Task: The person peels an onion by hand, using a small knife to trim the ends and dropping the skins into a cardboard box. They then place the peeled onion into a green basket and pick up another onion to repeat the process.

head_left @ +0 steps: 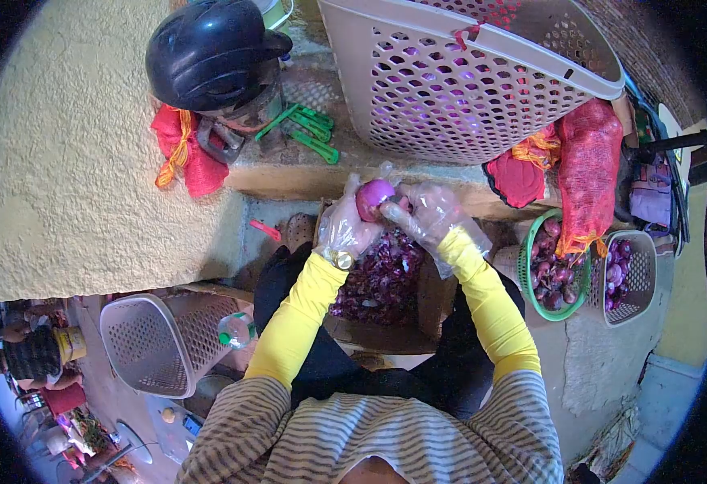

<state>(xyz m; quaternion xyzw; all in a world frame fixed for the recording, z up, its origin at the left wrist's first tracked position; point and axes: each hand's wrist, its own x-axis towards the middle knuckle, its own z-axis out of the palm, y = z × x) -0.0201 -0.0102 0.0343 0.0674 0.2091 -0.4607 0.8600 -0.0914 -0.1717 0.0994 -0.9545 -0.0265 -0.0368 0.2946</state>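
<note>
A smooth purple onion (374, 198) rests in my left hand (344, 224), its fingers closed around it inside a clear plastic glove. My right hand (428, 213), gloved the same way, is closed with its fingertips right at the onion's side. A small dark reddish patch shows between those fingers, and I cannot tell what it is. Beneath both hands, between my knees, stands a cardboard box (353, 334) filled with loose purple onion skins (379, 282). A round watch (343, 260) sits at my left wrist.
A large perforated basket (466, 97) stands ahead on a ledge. Onions fill a green basket (523, 278) and a grey basket (648, 290) at right, beside a red mesh sack (591, 161). Left are a black helmet (208, 56), green-handled tools (309, 133) and another basket (140, 339).
</note>
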